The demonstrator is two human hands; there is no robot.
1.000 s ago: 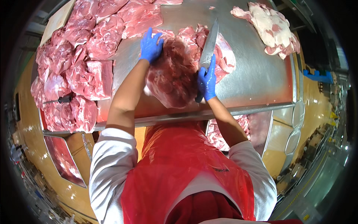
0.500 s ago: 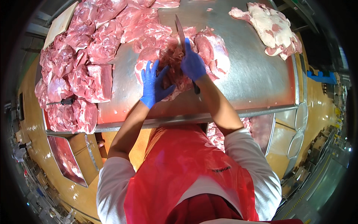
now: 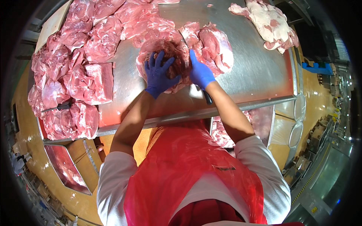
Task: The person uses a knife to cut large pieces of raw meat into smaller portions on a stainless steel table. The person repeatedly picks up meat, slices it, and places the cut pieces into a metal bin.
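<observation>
A red apron (image 3: 188,162) fills the near foreground, below the metal table (image 3: 260,81). Just past the table's edge, the black handle of a knife (image 3: 208,98) juts out under the right hand (image 3: 201,73), which is closed around it, its blade running away along the meat. The left hand (image 3: 160,75) presses with widely spread fingers on a dark red cut of meat (image 3: 181,60), near the middle of the table. A pale-edged piece (image 3: 222,49) lies just to its right. At left, a dark-handled tool (image 3: 65,106) rests on spread-out cuts (image 3: 88,49) reaching toward the far side; at far right lies a fat-covered slab (image 3: 269,24).
</observation>
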